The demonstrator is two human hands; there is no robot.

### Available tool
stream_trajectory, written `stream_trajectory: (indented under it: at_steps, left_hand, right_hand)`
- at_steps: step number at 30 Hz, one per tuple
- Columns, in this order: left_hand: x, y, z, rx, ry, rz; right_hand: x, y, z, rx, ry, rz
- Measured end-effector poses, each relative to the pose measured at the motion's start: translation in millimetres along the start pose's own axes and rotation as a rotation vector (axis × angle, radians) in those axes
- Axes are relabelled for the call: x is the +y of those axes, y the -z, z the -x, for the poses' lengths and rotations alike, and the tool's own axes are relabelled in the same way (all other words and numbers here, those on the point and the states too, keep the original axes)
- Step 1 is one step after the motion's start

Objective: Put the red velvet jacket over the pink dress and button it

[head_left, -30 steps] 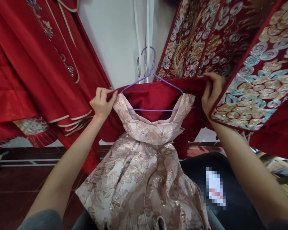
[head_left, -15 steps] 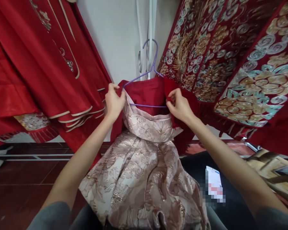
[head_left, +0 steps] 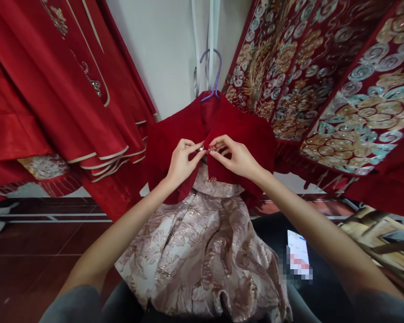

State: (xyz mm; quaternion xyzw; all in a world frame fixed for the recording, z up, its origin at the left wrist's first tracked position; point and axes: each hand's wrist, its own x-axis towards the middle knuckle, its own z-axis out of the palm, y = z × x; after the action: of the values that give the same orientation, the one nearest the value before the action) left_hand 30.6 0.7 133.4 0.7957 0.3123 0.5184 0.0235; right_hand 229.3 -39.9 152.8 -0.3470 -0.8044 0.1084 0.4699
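Observation:
A short dark red jacket hangs on a purple hanger, over a pale pink brocade dress that spreads down across my lap. At the jacket's front opening, my left hand pinches a small decorated fastener on the left front edge. My right hand pinches its counterpart on the right edge, so the fingertips almost meet. Whether the two halves are joined is hidden by my fingers. Below them, a second small ornament shows on the right front edge.
Plain red garments with cream edging hang at the left. Heavily embroidered red garments hang at the right. White rails stand behind the hanger. A phone lies on a dark surface beside the dress, near a wooden frame.
The jacket's two front panels, held spread apart at the shoulders before, now lie closed over the dress top. Both my hands have come inward and down to the front fastener.

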Motion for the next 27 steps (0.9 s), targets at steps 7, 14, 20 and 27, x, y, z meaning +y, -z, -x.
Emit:
stream_trajectory:
  at_steps: [7, 14, 20, 27]
  left_hand:
    - [7.8, 1.1, 1.4, 0.061, -0.043, -0.004]
    - [19.0, 4.5, -0.4, -0.039, 0.058, 0.152]
    - [16.0, 1.0, -1.3, -0.062, 0.278, 0.408]
    - [11.9, -1.7, -3.8, -0.039, 0.265, 0.355]
  right_hand:
    - [-2.8, -3.9, -3.5, 0.032, -0.015, 0.057]
    - [-0.9, -5.4, -5.8, 0.054, -0.008, 0.081]
    - [-5.4, -0.7, -5.1, 0.002, 0.027, 0.133]
    - [-2.1, 0.4, -4.6, -0.008, 0.012, 0.183]
